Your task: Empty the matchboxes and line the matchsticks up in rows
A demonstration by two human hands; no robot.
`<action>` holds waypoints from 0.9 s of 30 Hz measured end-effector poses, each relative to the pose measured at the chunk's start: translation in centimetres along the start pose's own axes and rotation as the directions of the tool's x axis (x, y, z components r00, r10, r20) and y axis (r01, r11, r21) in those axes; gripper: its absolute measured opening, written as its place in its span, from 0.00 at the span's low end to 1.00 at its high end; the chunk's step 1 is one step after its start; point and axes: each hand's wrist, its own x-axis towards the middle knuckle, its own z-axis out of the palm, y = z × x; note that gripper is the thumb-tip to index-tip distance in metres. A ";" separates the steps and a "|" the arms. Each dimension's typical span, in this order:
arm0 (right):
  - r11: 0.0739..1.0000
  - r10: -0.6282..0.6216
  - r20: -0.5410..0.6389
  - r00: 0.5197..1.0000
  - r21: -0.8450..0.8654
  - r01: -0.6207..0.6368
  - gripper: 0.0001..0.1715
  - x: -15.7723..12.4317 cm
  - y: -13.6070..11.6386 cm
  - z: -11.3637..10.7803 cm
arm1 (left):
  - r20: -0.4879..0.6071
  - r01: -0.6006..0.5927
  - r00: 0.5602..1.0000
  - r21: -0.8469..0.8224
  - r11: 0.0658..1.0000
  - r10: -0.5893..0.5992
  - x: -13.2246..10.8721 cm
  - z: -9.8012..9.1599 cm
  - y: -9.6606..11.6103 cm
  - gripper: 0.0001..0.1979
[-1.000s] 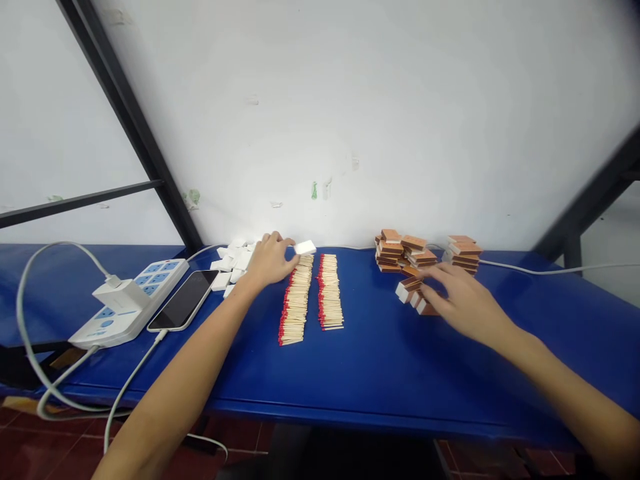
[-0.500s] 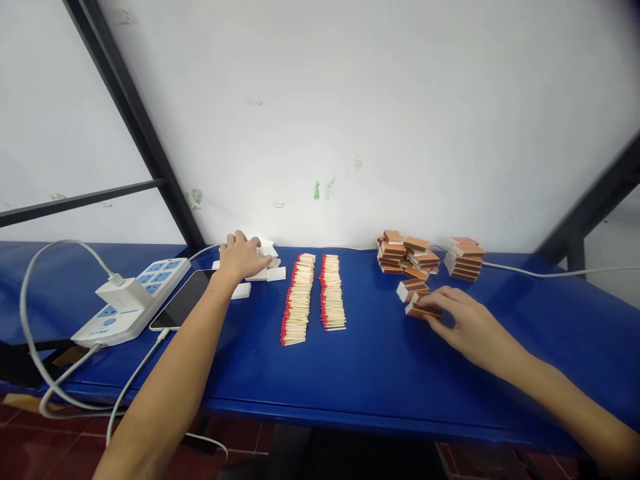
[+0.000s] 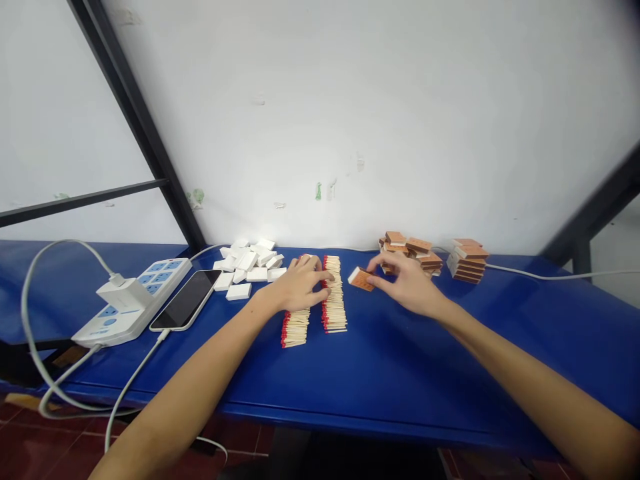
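My left hand (image 3: 300,283) lies over the upper part of the left row of matches (image 3: 296,328), its fingers spread towards the right row of matches (image 3: 335,310). No object shows in it, though its palm side is hidden. The matches have red heads pointing left and pale sticks. To the right, my right hand (image 3: 410,283) pinches a brown matchbox (image 3: 361,279) with a white end between thumb and fingers, just above the table and beside the right row. Behind this hand is a partly covered pile of brown matchboxes (image 3: 419,245).
Small white boxes (image 3: 240,291) lie heaped on the left of the blue table (image 3: 370,373). A neat matchbox stack (image 3: 469,260) stands at the right. A phone (image 3: 193,300), a power strip (image 3: 135,307) and loose white cables (image 3: 133,383) occupy the left side.
My left hand has moved right from the white boxes to the matches. My right hand has lifted a matchbox and carried it left towards the right match row.
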 end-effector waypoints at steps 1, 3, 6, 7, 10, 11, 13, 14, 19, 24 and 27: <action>1.000 0.013 -0.001 1.000 0.027 -0.013 0.07 0.5 0.0 0.4 | 0.016 -0.010 1.000 0.010 1.000 0.010 0.0 0.1 0.4 0.19; 0.998 0.035 -0.020 0.999 0.046 -0.035 0.06 1.1 0.2 1.2 | 0.027 -0.037 0.999 0.034 0.999 0.036 0.0 0.3 0.6 0.18; 0.999 0.053 -0.078 0.996 0.007 -0.052 0.03 0.9 1.1 2.2 | 0.010 -0.071 0.997 0.062 0.996 0.071 0.0 0.6 0.3 0.17; 0.998 0.066 -0.090 0.994 -0.004 -0.067 0.03 0.7 1.5 2.5 | 0.001 -0.077 0.997 0.069 0.995 0.077 0.0 0.6 0.2 0.16; 0.993 0.116 -0.083 0.990 -0.006 -0.117 0.05 0.0 2.8 3.0 | -0.016 -0.077 0.997 0.090 0.993 0.079 0.1 0.7 -0.2 0.15; 0.992 0.125 -0.069 0.990 -0.014 -0.126 0.06 -0.3 3.2 3.1 | -0.018 -0.076 0.997 0.096 0.992 0.078 0.2 0.8 -0.2 0.14; 0.990 0.119 -0.020 0.993 -0.076 -0.120 0.09 -0.8 3.6 3.2 | -0.024 -0.075 0.997 0.106 0.991 0.078 0.3 0.8 -0.3 0.14; 0.985 0.113 0.010 0.993 -0.131 -0.111 0.12 -1.0 3.7 3.2 | -0.027 -0.076 0.996 0.111 0.991 0.080 0.3 0.8 -0.3 0.14; 0.910 0.177 0.130 0.976 -0.400 -0.111 0.19 -1.7 2.5 3.1 | -0.059 -0.089 0.994 0.101 0.991 0.095 0.4 0.7 -0.2 0.12; 0.855 0.272 0.167 0.948 -0.494 -0.159 0.22 -2.0 1.3 3.1 | -0.122 -0.117 0.985 0.069 0.991 0.125 0.5 0.6 0.1 0.10; 0.883 0.160 0.173 0.972 -0.466 -0.063 0.19 -1.9 1.0 3.0 | -0.162 -0.121 0.978 0.074 0.990 0.132 0.6 0.5 0.3 0.10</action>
